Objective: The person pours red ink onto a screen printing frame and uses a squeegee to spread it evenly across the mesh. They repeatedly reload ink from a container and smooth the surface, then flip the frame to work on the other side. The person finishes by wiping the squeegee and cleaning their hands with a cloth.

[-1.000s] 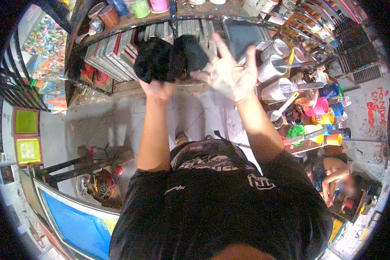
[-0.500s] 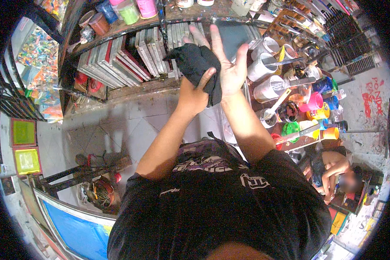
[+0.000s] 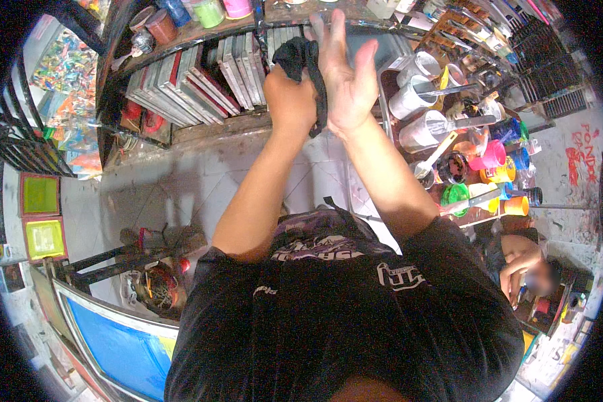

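Observation:
A crumpled black cloth (image 3: 295, 59) is bunched in my left hand (image 3: 291, 104), whose fingers are closed round it. One end of the cloth hangs along the edge of my right palm. My right hand (image 3: 347, 84) is stretched open beside it, thumb apart and fingers pointing away from me, with pale smudges on the skin. The cloth lies against the little-finger side of that hand. Both forearms reach out over the tiled floor toward the shelf.
Framed screens (image 3: 181, 87) stand upright in the shelf ahead, with paint tubs (image 3: 208, 12) above. On the right, a table holds white buckets (image 3: 412, 97), coloured cups (image 3: 494, 153) and a spatula (image 3: 479, 199). Another person (image 3: 521, 258) sits at lower right. A blue-meshed frame (image 3: 117, 342) leans at lower left.
My left hand has turned over so its back shows, and the cloth is gathered more tightly. Both hands have shifted slightly; my right palm is now more side-on.

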### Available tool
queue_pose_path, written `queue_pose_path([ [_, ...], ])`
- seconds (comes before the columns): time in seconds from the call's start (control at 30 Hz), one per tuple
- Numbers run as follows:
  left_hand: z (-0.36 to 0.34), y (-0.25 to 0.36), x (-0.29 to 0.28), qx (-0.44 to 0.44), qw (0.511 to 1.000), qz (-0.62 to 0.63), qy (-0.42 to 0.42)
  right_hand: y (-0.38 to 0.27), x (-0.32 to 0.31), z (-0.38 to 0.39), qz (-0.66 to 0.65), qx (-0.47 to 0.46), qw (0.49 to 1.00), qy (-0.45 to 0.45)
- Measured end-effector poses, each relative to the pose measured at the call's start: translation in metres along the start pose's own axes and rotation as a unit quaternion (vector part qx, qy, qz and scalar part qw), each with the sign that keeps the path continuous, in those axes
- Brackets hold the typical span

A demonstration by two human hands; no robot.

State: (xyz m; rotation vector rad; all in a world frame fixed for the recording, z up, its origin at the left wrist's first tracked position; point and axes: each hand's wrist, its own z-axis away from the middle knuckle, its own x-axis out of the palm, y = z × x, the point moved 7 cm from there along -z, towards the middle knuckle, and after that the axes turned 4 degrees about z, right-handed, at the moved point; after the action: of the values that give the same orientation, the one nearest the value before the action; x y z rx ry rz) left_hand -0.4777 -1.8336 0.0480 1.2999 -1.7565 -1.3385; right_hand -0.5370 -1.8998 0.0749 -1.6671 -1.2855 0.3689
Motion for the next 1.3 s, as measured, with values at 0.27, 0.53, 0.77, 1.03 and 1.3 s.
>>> queue_pose_path([
  [0.27,-0.012,0.003,-0.009,0.069,0.993,-0.021,0.09,0.004,0.008,0.003,-0.087,0.069,0.993,0.037],
  [0.53,-0.031,-0.009,-0.014,0.08,0.986,-0.101,0.107,0.019,0.017,0.013,-0.235,0.078,0.969,0.01],
  [0.77,-0.04,-0.025,-0.018,0.019,0.994,0.075,0.075,0.015,-0.005,0.042,-0.507,0.165,0.844,-0.052],
  [1.03,0.005,-0.002,0.017,-0.109,0.956,0.182,-0.203,0.038,-0.03,0.043,0.282,0.128,0.94,0.141],
  [1.3,-0.008,-0.032,0.0,-0.261,0.941,0.184,-0.11,0.037,0.001,0.03,0.403,0.01,0.915,0.0],
])
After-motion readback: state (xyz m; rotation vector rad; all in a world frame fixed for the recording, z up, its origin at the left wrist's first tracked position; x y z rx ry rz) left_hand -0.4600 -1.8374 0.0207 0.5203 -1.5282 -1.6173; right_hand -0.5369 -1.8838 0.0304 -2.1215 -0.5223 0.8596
